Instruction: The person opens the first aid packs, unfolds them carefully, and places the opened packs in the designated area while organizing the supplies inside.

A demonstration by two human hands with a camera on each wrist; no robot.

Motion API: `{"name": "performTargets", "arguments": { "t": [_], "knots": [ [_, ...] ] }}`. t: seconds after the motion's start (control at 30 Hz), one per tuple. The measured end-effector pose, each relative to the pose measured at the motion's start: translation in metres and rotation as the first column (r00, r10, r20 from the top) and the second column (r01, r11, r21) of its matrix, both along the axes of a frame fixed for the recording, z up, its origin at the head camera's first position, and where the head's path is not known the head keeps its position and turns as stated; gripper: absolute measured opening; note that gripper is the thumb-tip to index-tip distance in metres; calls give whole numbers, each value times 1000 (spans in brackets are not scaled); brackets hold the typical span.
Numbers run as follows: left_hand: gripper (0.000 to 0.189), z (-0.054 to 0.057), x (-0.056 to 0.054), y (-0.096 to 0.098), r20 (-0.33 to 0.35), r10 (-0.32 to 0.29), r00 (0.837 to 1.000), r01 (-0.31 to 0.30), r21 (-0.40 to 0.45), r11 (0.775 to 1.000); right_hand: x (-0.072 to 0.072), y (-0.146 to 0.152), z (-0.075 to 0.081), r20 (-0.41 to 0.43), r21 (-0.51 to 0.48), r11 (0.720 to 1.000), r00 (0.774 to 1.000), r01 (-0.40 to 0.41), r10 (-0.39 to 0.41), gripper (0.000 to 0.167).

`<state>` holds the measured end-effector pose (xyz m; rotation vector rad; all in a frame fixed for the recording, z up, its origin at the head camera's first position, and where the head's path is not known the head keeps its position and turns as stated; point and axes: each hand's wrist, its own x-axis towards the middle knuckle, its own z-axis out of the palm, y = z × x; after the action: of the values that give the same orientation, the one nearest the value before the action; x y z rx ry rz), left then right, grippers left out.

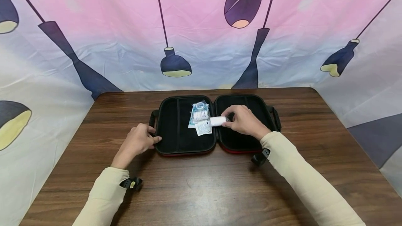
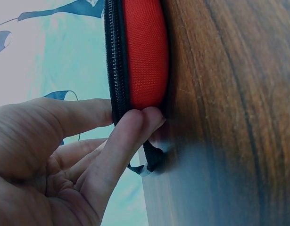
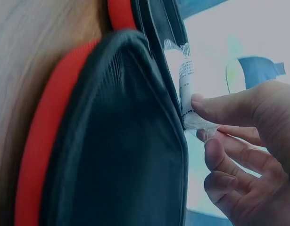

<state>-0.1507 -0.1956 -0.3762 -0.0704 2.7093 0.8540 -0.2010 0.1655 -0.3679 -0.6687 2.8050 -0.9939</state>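
Observation:
A zippered first-aid-style case (image 1: 166, 125), black inside with a red shell, lies opened flat in two halves on the table. My left hand (image 1: 137, 140) pinches the outer left edge of its left half, and the left wrist view shows the fingers on the red shell (image 2: 147, 52) and zipper rim. Over the middle hinge, my right hand (image 1: 243, 121) pinches one end of a white bandage roll (image 1: 217, 121) in clear wrapping. Small clear-wrapped packets (image 1: 200, 114) lie in the left half, beside the roll's other end.
The case sits toward the back of a brown wooden table (image 1: 201, 187). Black carry handles (image 1: 275, 118) stick out at its two outer sides. Behind the table hangs a patterned cloth (image 1: 201, 27).

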Motion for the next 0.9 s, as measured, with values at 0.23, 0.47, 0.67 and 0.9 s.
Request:
{"name": "performTargets", "arguments": {
  "t": [0.23,0.47,0.67,0.9],
  "knots": [
    [55,0,0,-1,-3,-4,1000,4,-3,1000,-6,34,3,-34,5,998,997,64,-64,30],
    [54,-1,0,-1,-9,-2,1000,2,-9,1000,-12,69,3,-17,8,990,990,143,-143,31],
    [54,-1,1,-1,-12,0,1000,0,-11,1000,-16,93,-1,-42,35,980,980,196,-195,29],
    [54,-1,1,0,-12,7,1000,-8,-19,1000,-20,109,-4,-52,60,967,968,248,-245,31]
  ]
}}
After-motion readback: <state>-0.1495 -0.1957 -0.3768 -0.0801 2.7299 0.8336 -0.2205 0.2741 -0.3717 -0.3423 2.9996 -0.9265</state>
